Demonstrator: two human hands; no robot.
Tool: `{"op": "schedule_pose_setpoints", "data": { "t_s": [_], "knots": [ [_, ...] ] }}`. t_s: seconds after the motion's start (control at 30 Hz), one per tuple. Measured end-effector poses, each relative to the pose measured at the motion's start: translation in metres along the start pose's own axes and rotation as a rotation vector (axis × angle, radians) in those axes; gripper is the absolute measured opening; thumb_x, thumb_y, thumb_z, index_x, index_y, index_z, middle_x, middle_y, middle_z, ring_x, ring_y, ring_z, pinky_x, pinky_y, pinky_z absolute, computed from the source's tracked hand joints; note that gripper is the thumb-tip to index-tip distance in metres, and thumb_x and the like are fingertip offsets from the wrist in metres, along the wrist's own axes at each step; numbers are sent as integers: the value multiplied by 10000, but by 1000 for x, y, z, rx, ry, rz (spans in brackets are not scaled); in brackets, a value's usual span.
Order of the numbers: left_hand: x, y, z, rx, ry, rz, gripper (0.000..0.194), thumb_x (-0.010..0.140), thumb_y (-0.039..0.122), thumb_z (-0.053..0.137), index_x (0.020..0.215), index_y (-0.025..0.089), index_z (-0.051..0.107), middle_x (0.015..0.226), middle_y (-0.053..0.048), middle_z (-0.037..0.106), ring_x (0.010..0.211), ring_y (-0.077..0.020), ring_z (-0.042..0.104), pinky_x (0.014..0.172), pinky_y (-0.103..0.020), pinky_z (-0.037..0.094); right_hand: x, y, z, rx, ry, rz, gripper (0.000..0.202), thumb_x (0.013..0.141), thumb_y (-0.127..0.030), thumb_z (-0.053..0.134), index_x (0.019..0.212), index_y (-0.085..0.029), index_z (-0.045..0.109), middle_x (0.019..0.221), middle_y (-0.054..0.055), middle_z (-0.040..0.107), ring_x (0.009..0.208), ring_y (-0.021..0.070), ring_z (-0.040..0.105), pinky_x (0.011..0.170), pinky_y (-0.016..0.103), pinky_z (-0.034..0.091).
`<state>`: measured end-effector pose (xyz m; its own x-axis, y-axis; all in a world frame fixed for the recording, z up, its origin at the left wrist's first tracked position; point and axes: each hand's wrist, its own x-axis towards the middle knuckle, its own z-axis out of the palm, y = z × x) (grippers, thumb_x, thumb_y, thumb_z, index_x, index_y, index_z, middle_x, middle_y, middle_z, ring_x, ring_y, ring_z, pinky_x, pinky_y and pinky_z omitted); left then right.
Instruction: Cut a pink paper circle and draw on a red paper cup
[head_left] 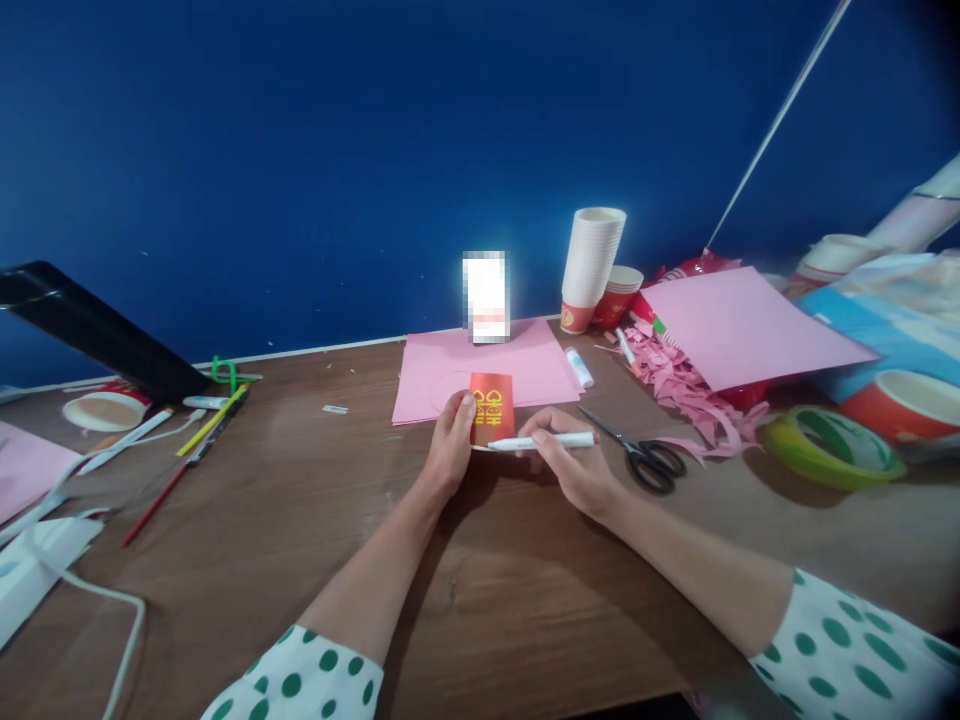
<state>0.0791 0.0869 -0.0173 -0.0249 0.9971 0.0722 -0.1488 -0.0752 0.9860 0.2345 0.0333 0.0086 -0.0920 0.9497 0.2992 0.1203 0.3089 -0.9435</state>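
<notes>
My left hand [451, 440] is closed on the left side of a red paper cup [495, 405] with a yellow double-happiness sign, its whitish rim toward me. In my right hand [574, 465] is a white marker pen [559, 441], held like a writing tool and pointing left. The pen's tip lies at the cup's lower edge; whether it touches cannot be made out. Just behind the cup lies a stack of pink paper [540, 365] with a faint curved line on it. Black-handled scissors [651, 460] rest to the right of my right hand.
Stacked paper cups [592, 265], a glue stick [579, 367], pink paper shreds [664, 365], a pink sheet [757, 330] and green-yellow tape [832, 448] are at right. Pencils [214, 420], a white cable [139, 630] and a black slanted stand [105, 325] are at left. A blue wall [300, 180] bounds the table.
</notes>
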Motion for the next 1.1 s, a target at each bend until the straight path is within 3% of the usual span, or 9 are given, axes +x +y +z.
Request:
{"op": "schedule_pose_setpoints", "data": {
  "t_s": [0.23,0.5,0.87,1.1],
  "knots": [
    [0,-3,-1,-41,-53,-17,367,776,507,529,937,181,580,863,-33,618,782,-163,570,713,-270,451,0,4,-1,38,59,-6,193,884,-305,454,797,-177,569,663,-4,615,546,109,532,515,220,407],
    [0,-5,0,-20,-54,4,361,783,492,534,972,188,577,894,-34,614,810,-158,570,735,-268,453,-1,-2,1,-26,24,-32,169,871,-275,465,785,-182,577,624,-8,591,549,116,540,504,220,408],
    [-4,5,3,-66,-119,-37,370,751,448,602,1015,193,551,905,-40,623,755,-154,593,691,-269,471,-1,2,0,0,49,-36,182,883,-286,449,790,-179,564,665,2,608,602,129,564,549,234,427],
    [-4,3,2,-53,-129,-28,405,765,454,582,1064,181,567,1012,-74,626,856,-187,593,735,-283,466,-3,2,-2,-57,41,-79,195,888,-262,440,753,-181,555,648,-6,589,591,121,521,555,235,396]
  ]
}}
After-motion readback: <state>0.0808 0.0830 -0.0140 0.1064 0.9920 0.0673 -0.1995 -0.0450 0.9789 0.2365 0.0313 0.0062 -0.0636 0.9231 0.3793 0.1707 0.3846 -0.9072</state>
